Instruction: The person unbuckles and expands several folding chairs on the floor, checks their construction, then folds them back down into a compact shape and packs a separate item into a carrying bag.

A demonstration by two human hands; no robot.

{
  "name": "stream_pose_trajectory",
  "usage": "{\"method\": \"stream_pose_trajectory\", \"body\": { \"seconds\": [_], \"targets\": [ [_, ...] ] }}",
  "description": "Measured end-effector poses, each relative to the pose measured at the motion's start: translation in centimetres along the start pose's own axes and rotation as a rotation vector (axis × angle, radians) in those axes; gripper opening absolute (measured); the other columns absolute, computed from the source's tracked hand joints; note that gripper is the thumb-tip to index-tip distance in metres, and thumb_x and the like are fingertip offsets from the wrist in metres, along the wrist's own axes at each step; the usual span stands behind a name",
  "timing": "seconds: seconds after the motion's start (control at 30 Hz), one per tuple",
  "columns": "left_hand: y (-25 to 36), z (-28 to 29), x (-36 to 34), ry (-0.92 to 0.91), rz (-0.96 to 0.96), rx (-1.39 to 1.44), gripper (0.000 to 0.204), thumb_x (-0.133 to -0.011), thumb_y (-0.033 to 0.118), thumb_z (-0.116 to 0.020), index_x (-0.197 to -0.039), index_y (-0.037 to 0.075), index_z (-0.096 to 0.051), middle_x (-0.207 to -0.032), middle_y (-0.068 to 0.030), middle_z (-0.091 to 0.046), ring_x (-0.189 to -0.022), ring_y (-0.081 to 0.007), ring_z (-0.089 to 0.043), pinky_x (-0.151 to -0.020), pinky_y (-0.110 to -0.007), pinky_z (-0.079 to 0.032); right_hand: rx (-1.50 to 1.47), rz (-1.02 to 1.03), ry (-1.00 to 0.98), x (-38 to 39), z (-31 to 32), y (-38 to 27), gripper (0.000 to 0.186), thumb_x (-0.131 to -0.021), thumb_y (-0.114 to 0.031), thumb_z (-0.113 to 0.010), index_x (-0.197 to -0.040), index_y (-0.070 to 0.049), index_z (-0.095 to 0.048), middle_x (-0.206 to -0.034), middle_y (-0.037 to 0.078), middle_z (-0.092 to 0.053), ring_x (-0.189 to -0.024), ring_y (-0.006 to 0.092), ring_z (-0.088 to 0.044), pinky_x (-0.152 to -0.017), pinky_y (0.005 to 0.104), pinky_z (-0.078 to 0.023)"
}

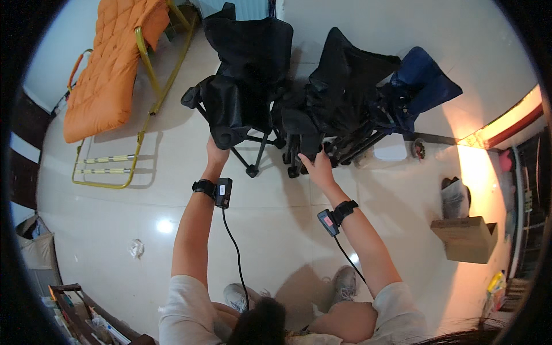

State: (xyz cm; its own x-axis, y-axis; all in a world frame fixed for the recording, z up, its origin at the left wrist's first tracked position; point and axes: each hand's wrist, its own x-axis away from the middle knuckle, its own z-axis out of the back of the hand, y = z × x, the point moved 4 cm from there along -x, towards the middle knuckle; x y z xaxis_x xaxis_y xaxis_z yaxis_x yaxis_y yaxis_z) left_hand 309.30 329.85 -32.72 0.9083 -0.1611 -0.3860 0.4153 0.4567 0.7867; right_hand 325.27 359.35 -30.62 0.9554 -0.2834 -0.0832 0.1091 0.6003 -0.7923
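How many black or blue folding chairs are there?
3: the left black chair, the middle black chair beside it, and the navy chair at the right. Some overlap, so another could be hidden.

Lounger [109, 86] and box [468, 241] seen on a pale floor [287, 230].
The lounger is padded in orange at the upper left; a crumpled white scrap [136, 248] is seen below it; the brown box is placed at the right.

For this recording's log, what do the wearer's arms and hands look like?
Left hand and right hand are bare. Each wrist wears a black strap with a dark box, white-labelled left, pinkish right, trailing a black cable. Short, pale sleeves.
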Motion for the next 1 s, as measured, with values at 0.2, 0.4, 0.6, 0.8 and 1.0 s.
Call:
{"method": "stream_pose_trajectory", "body": {
  "seconds": [0.2, 0.4, 0.6, 0.8, 1.0],
  "targets": [
    [2.0, 1.7, 6.1, 0.38, 0.182, 0.113, 0.028, -0.071, 0.015, -0.062, -0.089, -0.006, -0.054, -0.088, -0.0165, -0.056, -0.081, -0.0279, -0.056, -0.074, -0.033, -0.042, 0.093, -0.063, 0.031, 1.2, -1.7, 1.1, 0.073, -0.08, -0.042, -0.059, -0.12, 0.013, -0.031, -0.102, 0.028, -0.053, -0.085, 0.0365, -0.057, -0.069, 0.0396, -0.047],
    [3.6, 3.8, 10.0, 0.41, 0.266, -0.303, 0.016, -0.073, 0.009, -0.056, -0.079, -0.004, -0.062, -0.095, -0.0217, -0.05, -0.085, -0.0376, -0.052, -0.074, -0.04, -0.042, 0.064, -0.109, 0.101, 2.2, -2.3, 0.1, 0.085, -0.082, -0.043, -0.055, -0.129, 0.015, -0.016, -0.124, 0.033, -0.036, -0.112, 0.0409, -0.042, -0.092, 0.0401, -0.038],
    [7.1, 4.2, 11.3, 0.361, 0.406, -0.361, 0.021, -0.077, 0.014, -0.055, -0.084, -0.004, -0.063, -0.102, -0.0226, -0.05, -0.085, -0.0396, -0.054, -0.075, -0.043, -0.043, 0.016, -0.105, 0.143, 1.3, -0.7, -3.1, 0.08, -0.083, -0.04, -0.053, -0.13, 0.013, -0.017, -0.127, 0.033, -0.033, -0.117, 0.0404, -0.037, -0.096, 0.0392, -0.034],
    [7.9, 3.4, 14.6, 0.428, 0.476, -0.424, 0.022, -0.077, 0.017, -0.057, -0.083, -0.003, -0.064, -0.105, -0.0219, -0.049, -0.088, -0.0392, -0.053, -0.077, -0.043, -0.043, -0.013, -0.116, 0.147, 3.6, -0.5, -0.8, 0.079, -0.083, -0.039, -0.054, -0.13, 0.013, -0.017, -0.127, 0.032, -0.034, -0.116, 0.0401, -0.038, -0.096, 0.0392, -0.034],
    [8.4, 2.6, 14.7, 0.455, 0.496, -0.402, 0.02, -0.076, 0.015, -0.059, -0.082, -0.003, -0.063, -0.102, -0.0212, -0.051, -0.09, -0.0387, -0.053, -0.077, -0.042, -0.043, -0.058, -0.057, 0.194, 1.0, -0.7, -0.2, 0.079, -0.083, -0.04, -0.053, -0.128, 0.014, -0.018, -0.123, 0.034, -0.037, -0.111, 0.042, -0.042, -0.09, 0.0408, -0.039]
  ]
}}
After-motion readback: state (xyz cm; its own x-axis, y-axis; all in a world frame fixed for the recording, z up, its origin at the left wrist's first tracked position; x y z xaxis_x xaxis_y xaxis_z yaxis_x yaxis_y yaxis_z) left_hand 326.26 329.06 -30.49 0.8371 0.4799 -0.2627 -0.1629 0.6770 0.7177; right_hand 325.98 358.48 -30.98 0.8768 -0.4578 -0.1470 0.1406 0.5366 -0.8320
